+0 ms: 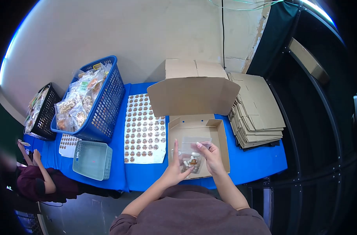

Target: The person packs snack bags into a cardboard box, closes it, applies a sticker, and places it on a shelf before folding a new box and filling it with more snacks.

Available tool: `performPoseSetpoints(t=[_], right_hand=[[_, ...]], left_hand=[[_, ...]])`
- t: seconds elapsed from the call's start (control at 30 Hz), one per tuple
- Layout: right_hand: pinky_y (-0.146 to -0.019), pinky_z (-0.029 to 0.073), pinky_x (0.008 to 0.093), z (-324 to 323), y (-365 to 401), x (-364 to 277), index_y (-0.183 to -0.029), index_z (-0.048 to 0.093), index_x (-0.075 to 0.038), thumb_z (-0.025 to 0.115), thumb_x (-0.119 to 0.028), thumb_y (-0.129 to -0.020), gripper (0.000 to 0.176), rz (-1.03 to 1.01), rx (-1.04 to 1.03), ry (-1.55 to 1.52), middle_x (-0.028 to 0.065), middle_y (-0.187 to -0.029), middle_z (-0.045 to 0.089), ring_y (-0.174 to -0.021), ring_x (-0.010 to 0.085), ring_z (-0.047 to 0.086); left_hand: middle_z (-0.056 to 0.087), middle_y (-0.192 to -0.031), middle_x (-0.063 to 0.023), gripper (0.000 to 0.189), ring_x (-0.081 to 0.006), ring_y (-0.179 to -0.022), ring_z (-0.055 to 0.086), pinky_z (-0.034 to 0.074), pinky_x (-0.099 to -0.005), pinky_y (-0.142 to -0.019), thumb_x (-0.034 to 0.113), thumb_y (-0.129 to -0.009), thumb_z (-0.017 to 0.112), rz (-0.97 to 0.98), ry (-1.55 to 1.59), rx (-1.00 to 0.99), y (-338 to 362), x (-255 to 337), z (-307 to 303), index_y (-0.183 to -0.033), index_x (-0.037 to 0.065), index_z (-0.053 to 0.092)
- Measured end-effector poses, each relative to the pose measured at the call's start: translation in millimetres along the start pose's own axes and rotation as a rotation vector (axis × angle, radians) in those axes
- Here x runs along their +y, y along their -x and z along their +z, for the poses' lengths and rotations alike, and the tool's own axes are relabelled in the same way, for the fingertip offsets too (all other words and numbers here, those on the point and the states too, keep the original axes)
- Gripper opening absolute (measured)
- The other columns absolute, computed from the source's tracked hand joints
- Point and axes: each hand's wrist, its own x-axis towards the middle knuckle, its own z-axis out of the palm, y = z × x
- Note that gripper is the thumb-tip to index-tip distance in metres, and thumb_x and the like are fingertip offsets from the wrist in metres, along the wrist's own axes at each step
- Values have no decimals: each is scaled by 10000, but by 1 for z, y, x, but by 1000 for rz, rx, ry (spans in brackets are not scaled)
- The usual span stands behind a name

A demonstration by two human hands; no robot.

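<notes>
A small clear plastic bag (184, 165) with white and brownish pieces in its lower part is held over the open cardboard box (226, 156). On its front sits a round brown sticker (193, 161). My right hand (213, 159) grips the bag's right side, thumb on the front near the top. My left hand (173, 170) is at the bag's lower left, its thumb pressed against the front below the sticker and one finger stretched upward. Behind the bag, the box's lid (194, 96) stands raised.
Left of the box lies a sheet of round stickers (145, 129). A blue basket (104, 113) of filled bags, a black basket (45, 121) and a pale green bin (92, 160) stand further left. Flattened cardboard boxes (259, 102) are stacked at right. Another person (49, 182) works at far left.
</notes>
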Motion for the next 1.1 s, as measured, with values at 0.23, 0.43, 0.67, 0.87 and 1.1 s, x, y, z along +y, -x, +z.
performPoseSetpoints(t=[0.23, 0.43, 0.67, 0.87, 1.1], right_hand=[[-729, 485, 236, 14, 13, 6, -932, 668, -8, 644, -174, -925, 168, -91, -145, 297, 26, -878, 675, -822, 62, 594], [-811, 479, 270, -2, 6, 6, -1062, 665, 23, 562, -233, -978, 288, -56, -233, 361, 58, -920, 682, -897, 103, 604], [-958, 432, 328, -6, 4, -27, -1154, 633, 48, 438, -269, -1026, 394, 29, -494, 355, 127, -1101, 680, -1070, 179, 599], [-974, 427, 356, 6, 3, -26, -1225, 598, 26, 432, -264, -1024, 389, -119, -197, 387, 145, -1125, 670, -1090, 217, 597], [-966, 427, 376, 27, 4, -16, -1249, 607, -61, 593, -182, -929, 343, -543, -197, 677, 142, -1191, 554, -1139, 270, 521]], left_hand=[[642, -1077, -114, 413, -168, -1015, 612, 493, -305, -888, 88, -842, 725, -69, 347, 176, -16, -9, -14, -1203, 5, 543], [706, -900, -78, 181, -118, -870, 642, 498, -254, -807, 135, -907, 660, -76, 364, 232, -17, 9, -19, -981, -25, 700], [711, -983, -79, 301, -118, -998, 605, 462, -297, -910, 225, -989, 533, -74, 292, 79, -17, 13, -46, -1183, 29, 653], [626, -1214, -146, 414, -175, -1146, 563, 385, -338, -1036, 252, -992, 504, 104, 41, 255, -17, 13, -42, -1321, 1, 527], [567, -1286, -155, 531, -271, -1182, 550, 234, -423, -1135, 367, -894, 648, 203, 61, 286, -9, 26, 1, -1271, 6, 546]])
